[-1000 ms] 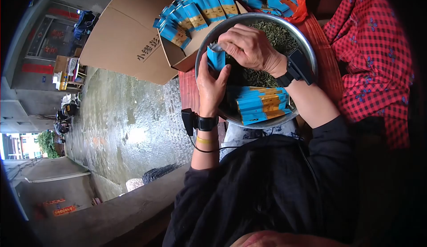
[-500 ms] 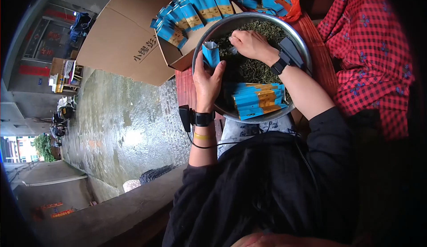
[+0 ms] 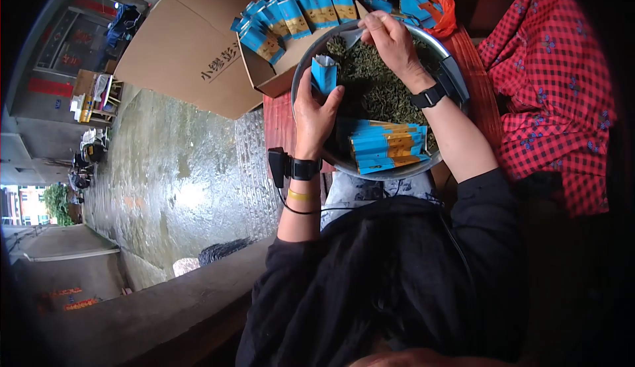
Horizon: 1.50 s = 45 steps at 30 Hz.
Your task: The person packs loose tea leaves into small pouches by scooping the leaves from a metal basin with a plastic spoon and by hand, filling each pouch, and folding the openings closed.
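And here, at the far left, a cardboard box (image 3: 192, 43) is set beside a metal basin (image 3: 403, 172), where dark leaves (image 3: 383, 96) are spread and a row of blue packets (image 3: 387, 147) is laid along the near side. Over the left rim, by the left hand (image 3: 314, 117), an open packet (image 3: 324, 76) is gripped roughly upright! Far right of it, by the right hand (image 3: 397, 45), a pale spoon-like tool (image 3: 352, 38) is pinched, leaves apparently heaped at its tip. Filling seems in hand; a steady, gaping mouth is called for.
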Each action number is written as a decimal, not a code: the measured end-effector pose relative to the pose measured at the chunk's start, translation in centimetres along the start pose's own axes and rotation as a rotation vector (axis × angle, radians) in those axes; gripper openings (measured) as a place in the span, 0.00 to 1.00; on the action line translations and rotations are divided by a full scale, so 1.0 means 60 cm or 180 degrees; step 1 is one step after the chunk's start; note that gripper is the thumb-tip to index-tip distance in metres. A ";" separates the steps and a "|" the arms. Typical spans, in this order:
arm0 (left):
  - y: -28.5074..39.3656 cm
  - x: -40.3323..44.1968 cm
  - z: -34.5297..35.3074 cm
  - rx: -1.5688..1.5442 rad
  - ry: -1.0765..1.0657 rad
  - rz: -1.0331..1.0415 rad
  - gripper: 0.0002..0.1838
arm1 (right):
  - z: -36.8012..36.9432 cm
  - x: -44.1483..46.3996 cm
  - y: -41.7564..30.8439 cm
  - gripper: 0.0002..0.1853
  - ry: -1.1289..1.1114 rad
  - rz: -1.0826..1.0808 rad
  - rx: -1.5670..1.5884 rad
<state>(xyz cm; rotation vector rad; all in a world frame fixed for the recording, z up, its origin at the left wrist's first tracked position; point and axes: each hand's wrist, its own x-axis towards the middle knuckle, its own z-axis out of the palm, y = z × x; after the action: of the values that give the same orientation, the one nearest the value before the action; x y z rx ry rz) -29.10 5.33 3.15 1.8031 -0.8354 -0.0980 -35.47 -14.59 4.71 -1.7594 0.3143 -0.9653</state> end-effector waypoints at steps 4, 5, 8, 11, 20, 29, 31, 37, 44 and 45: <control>0.015 -0.001 -0.003 0.0010 -0.0047 -0.0084 0.33 | 0.008 -0.014 -0.036 0.13 -0.0095 -0.1041 -0.0494; 0.011 -0.001 -0.002 0.0020 -0.0063 -0.0087 0.33 | 0.011 -0.017 -0.041 0.11 -0.0147 -0.1640 -0.0907; -0.007 0.001 0.002 -0.0038 -0.0064 -0.0022 0.33 | 0.018 -0.022 -0.066 0.07 -0.0307 -0.2244 -0.1021; -0.010 0.001 0.002 -0.0120 -0.0086 -0.0101 0.34 | 0.011 -0.019 -0.065 0.06 -0.0258 -0.2298 -0.1082; -0.019 0.004 0.002 -0.0181 -0.0118 -0.0116 0.35 | -0.012 -0.009 0.006 0.13 -0.0749 -0.0307 -0.2544; 0.000 0.003 -0.003 -0.0081 -0.0125 -0.0081 0.33 | 0.011 -0.009 0.029 0.14 -0.0905 0.0461 -0.1827; -0.001 0.002 -0.003 -0.0058 -0.0102 -0.0091 0.33 | 0.004 0.003 0.025 0.14 -0.0442 0.0467 -0.1355; -0.015 0.005 0.001 -0.0256 -0.0174 -0.0169 0.34 | 0.005 -0.004 -0.036 0.11 -0.0005 -0.0181 0.0041; -0.009 0.003 -0.002 -0.0059 -0.0220 -0.0102 0.33 | 0.029 -0.029 -0.058 0.07 -0.0713 -0.1815 -0.0926; -0.008 0.003 -0.002 0.0049 -0.0251 -0.0102 0.33 | 0.031 -0.032 -0.056 0.07 -0.0771 -0.1818 -0.0953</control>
<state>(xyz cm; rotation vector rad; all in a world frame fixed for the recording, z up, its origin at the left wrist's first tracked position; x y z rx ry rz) -28.68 5.40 2.87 1.8371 -0.8650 -0.1850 -36.09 -10.78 6.61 -2.2802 -0.2284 -1.1227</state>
